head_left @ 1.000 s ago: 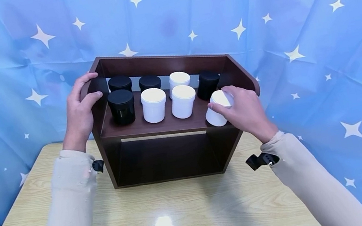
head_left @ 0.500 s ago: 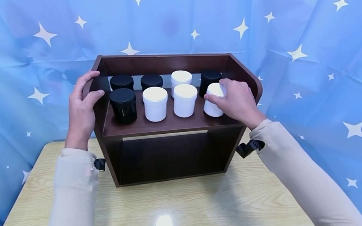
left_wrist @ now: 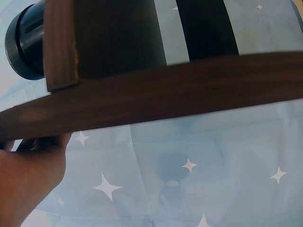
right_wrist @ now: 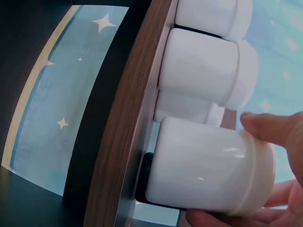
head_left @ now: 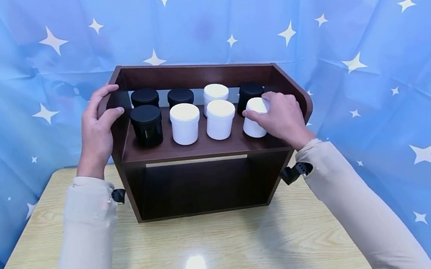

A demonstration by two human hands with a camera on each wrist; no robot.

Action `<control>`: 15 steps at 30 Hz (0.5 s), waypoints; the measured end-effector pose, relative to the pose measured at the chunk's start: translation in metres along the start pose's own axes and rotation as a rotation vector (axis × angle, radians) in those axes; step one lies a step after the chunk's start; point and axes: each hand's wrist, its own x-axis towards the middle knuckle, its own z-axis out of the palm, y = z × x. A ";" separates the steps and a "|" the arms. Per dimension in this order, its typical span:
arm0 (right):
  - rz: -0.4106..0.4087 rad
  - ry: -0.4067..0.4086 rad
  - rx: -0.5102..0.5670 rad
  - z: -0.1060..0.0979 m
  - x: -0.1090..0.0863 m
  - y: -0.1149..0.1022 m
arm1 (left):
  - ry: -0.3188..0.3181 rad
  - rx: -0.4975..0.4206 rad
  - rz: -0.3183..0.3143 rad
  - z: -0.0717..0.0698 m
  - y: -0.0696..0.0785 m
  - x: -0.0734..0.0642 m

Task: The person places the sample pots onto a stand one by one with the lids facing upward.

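Observation:
My right hand (head_left: 282, 116) grips a white lidded jar (head_left: 254, 126) by its lid, at the right front of the upper shelf (head_left: 158, 151). In the right wrist view, thumb and fingers curl around the lid of that jar (right_wrist: 203, 165). My left hand (head_left: 96, 130) holds the left side panel of the dark brown rack (head_left: 115, 146), thumb inside. Left of the held jar stand two white jars (head_left: 220, 122) (head_left: 185, 127) and a black jar (head_left: 148, 129) in the front row. Behind them are two black jars (head_left: 145, 96) (head_left: 180, 96), a white jar (head_left: 214, 92) and another black jar (head_left: 249, 93).
The rack stands on a light wood table (head_left: 156, 268), with a lower compartment (head_left: 200, 187) under the shelf. A blue curtain with white stars (head_left: 195, 14) hangs behind and to both sides. The rack's right side panel (head_left: 294, 92) rises close to my right hand.
My right hand has moved the white jar back and slightly up in the view, from the shelf's front edge onto the shelf. The left hand keeps its hold on the rack.

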 end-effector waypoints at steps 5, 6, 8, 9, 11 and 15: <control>0.026 -0.012 0.014 0.002 0.002 -0.001 | 0.001 -0.006 -0.002 0.000 0.000 0.000; 0.029 -0.013 0.014 0.002 0.003 -0.001 | 0.000 -0.009 -0.002 0.000 0.000 0.000; 0.036 -0.012 0.017 0.003 0.004 -0.002 | -0.001 -0.012 -0.004 0.001 0.000 0.000; 0.038 -0.012 0.016 0.003 0.004 -0.002 | -0.002 -0.015 -0.004 0.001 0.000 0.001; 0.040 -0.012 0.010 0.004 0.004 -0.001 | -0.003 -0.016 -0.001 0.001 0.000 0.001; 0.042 -0.022 -0.004 0.006 0.005 0.000 | 0.000 -0.013 0.002 0.000 0.000 0.000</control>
